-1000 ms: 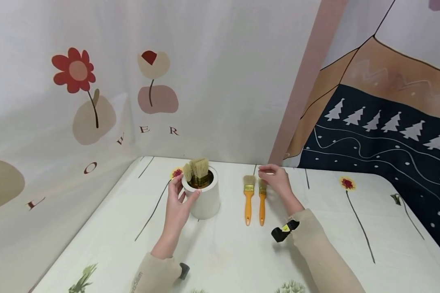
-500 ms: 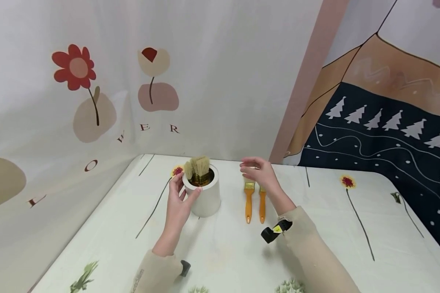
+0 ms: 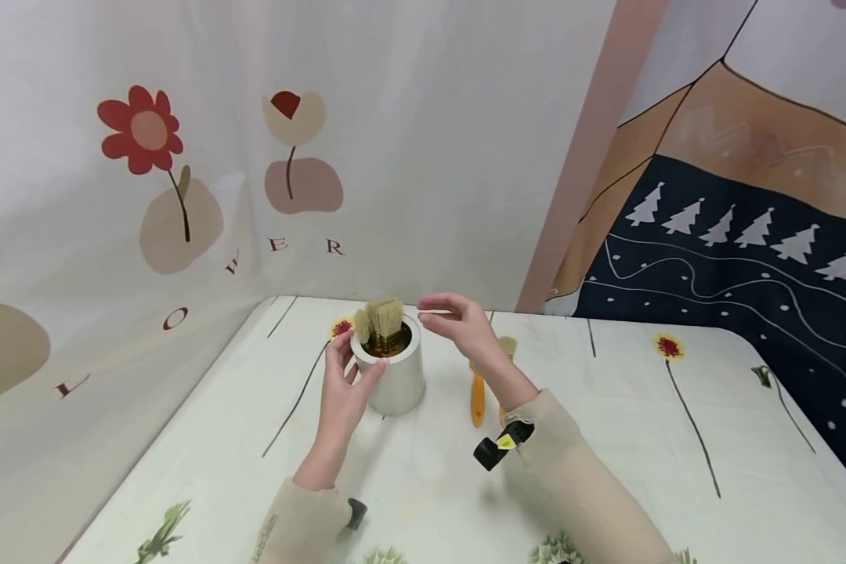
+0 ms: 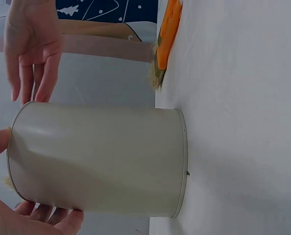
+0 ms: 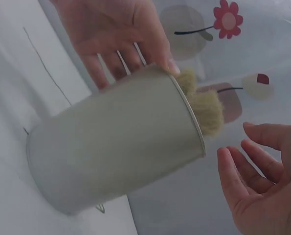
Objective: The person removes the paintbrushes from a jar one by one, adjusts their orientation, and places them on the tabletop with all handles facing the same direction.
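A white cylindrical canister (image 3: 398,385) stands upright on the table, with paintbrushes (image 3: 385,319) in it, bristles up. My left hand (image 3: 344,403) grips its left side, thumb at the near rim and fingers curled against the far side. My right hand (image 3: 468,327) hovers just right of the rim, fingers loosely bent and holding nothing; the right wrist view shows the gap beside the bristles (image 5: 207,111). Two orange-handled paintbrushes lie right of the canister: one shows its handle (image 3: 477,401), the other its bristles (image 3: 509,345). My right hand and wrist partly hide both.
The table is covered with a white flower-print cloth (image 3: 423,501). Behind it hangs a pale printed curtain (image 3: 430,157), with a dark panel of white trees (image 3: 733,274) at the right. A black wrist camera (image 3: 492,452) juts from the right sleeve, low over the table.
My right hand has moved left from above the lying paintbrushes to beside the canister's rim, still holding nothing. My left hand and the canister have stayed in place.
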